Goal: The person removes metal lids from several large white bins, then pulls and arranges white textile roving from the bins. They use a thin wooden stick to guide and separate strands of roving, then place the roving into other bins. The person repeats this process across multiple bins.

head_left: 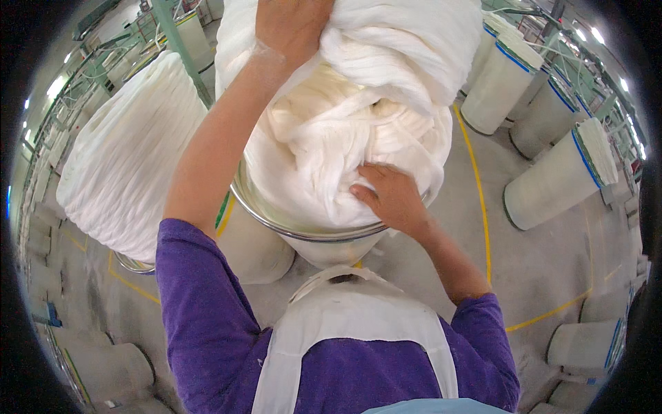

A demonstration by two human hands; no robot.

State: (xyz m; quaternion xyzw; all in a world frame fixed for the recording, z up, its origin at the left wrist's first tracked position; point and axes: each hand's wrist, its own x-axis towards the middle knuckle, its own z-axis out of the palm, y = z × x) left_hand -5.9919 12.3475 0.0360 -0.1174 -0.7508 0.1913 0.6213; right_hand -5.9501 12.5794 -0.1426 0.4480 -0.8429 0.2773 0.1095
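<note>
White, soft cotton sliver (310,145) fills a round can (331,237) with a shiny metal rim, right in front of me. Inside it the strands lie in loose, tangled folds, cream-coloured in the hollow. A tall, thick heap of sliver (414,48) rises at the can's far side. My left hand (293,27) reaches far forward onto this heap; the top edge of the picture cuts off its fingers. Just inside the near right rim, my right hand (394,196) presses on the loose sliver, thumb and fingers apart, the fingertips partly sunk in the folds.
At the left stands another can heaped with sliver (131,159). Several white cans with blue bands, one at the right (558,179), line the right side. Yellow lines (479,200) mark the grey floor. A green post (181,52) rises at the far left.
</note>
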